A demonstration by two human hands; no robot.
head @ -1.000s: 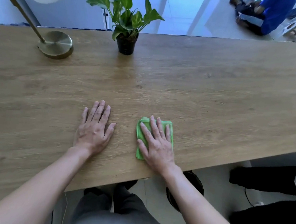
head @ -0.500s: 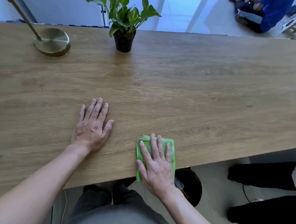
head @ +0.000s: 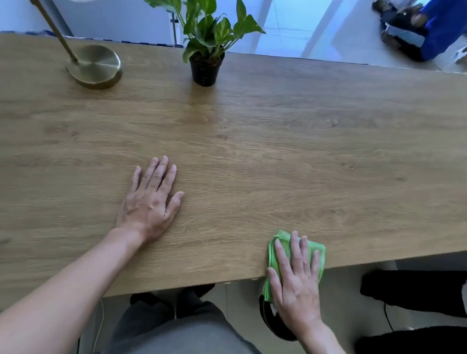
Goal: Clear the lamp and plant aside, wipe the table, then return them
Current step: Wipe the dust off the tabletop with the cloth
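Far floor: a person in blue (head: 438, 28) sits beyond the far edge.
Near floor: a black bin (head: 272, 324); dark-trousered legs (head: 411, 289) at right.

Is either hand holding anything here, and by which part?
Nothing is gripped. The right hand presses flat on the cloth at the table edge; the left hand rests on bare wood.

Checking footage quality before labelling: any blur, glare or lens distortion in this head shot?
Head view: wide-angle bending bows the table edges; the right hand on the green cloth looks slightly soft; bright window light washes out the top; faint sheen below the plant.
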